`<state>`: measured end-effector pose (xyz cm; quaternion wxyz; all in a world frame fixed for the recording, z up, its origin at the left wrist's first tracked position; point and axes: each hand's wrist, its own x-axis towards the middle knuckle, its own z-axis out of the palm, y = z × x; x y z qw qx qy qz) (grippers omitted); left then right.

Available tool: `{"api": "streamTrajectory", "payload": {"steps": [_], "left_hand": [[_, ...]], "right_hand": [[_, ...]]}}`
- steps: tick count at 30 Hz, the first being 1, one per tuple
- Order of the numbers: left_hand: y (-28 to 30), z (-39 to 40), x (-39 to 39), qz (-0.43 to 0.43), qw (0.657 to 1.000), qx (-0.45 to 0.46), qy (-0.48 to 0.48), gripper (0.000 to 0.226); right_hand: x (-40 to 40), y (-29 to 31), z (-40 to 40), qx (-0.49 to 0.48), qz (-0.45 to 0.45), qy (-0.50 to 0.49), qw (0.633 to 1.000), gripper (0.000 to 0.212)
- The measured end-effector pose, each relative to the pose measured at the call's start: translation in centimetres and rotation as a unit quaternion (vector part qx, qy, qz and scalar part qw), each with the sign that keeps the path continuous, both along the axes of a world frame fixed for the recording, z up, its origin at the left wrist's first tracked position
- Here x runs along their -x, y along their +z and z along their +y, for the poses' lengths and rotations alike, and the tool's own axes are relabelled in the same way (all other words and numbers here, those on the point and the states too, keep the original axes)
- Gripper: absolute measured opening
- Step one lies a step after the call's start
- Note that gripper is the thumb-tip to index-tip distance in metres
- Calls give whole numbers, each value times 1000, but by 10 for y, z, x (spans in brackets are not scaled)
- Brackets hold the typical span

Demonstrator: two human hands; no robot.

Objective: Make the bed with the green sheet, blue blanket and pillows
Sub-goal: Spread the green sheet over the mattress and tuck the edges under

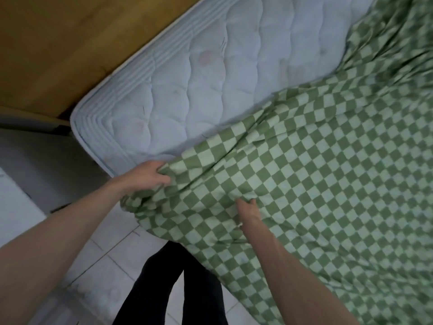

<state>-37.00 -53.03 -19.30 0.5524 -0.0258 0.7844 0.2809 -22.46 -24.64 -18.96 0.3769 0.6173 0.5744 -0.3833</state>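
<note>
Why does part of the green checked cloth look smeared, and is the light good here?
Head view: the green sheet smears into streaks at upper right, motion blur; near the left hand and right hand its checks stay crisp. Light is dim and flat, without glare; the mattress edge bows from the wide lens.

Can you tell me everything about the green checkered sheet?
The green sheet is thin cloth patterned in dark and pale green squares. It lies rumpled and creased over the near and right part of the mattress, leaving the far corner bare, and its near edge hangs down over the side toward the tiled floor. The left hand grips a bunched fold at its edge, and the right hand pinches the cloth a little further along. The far end looks blurred.
</note>
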Motion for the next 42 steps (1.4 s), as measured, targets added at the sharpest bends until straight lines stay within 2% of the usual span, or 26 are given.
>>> {"api": "streamTrajectory", "payload": {"steps": [1,3,4,5,7,9,10,12,14,16,17,19,21,23,24,25,27,28,29,30,31,33,35,37,39,42], "left_hand": [[4,-18,4,63,992,30,109,11],[11,-56,17,156,915,81,363,29],[13,-74,21,183,879,99,429,35],[16,-86,23,193,872,104,439,41],[15,-96,27,154,918,71,358,53],[17,-92,30,45,959,-1,279,77],[18,-90,31,-1,968,-44,248,86],[15,-82,30,-50,974,-86,206,84],[14,-69,27,-71,973,-81,205,77],[3,-60,18,-107,946,-88,292,81],[-3,-56,12,-121,930,-98,334,74],[-13,-48,3,-119,921,-109,355,52],[-14,-44,-4,-120,945,-98,289,48],[-18,-41,-7,-144,973,-80,164,50],[-22,-41,-8,-138,978,-100,119,54],[-21,-43,-8,-130,979,-129,91,58],[-10,-50,-6,-104,981,-154,64,55],[-6,-53,-6,-81,984,-151,53,45],[-5,-57,-6,-50,988,-139,41,32],[-4,-62,-5,-14,993,-115,22,22],[-6,-67,-5,10,996,-92,13,17],[-5,-75,-6,15,994,-105,35,25],[-3,-78,-7,-6,988,-147,49,46],[6,-76,-7,-76,981,-159,79,57],[8,-70,-7,-138,966,-170,137,61],[-1,-67,-10,-112,973,-171,110,91]], "right_hand": [[1,3,4,14,-6,8,1000,79],[3,6,8,37,-18,15,999,79],[5,7,8,46,-25,20,998,80],[8,8,6,53,-35,29,998,82],[17,8,2,50,-58,85,993,79],[36,11,-5,-3,-52,203,978,68],[49,15,-8,-46,-17,252,966,64],[88,25,-18,-121,102,328,931,59],[134,35,-30,-174,227,383,878,52],[184,38,-45,-200,312,443,816,45],[209,38,-53,-206,340,478,783,43],[253,34,-70,-211,370,549,720,42],[288,26,-83,-210,340,620,675,49],[308,19,-91,-204,243,692,648,67],[313,17,-94,-206,198,732,618,73],[316,16,-96,-204,163,777,572,72],[314,19,-98,-177,105,869,451,56],[310,21,-98,-161,81,895,408,49],[305,23,-96,-153,67,904,394,45],[298,27,-93,-151,75,897,408,41],[290,31,-88,-153,116,875,444,35],[271,39,-81,-179,238,802,517,25],[259,45,-75,-235,363,718,546,23],[250,51,-69,-260,417,663,565,23],[237,51,-58,-237,374,702,558,22],[218,44,-37,-113,186,824,524,42]]}}
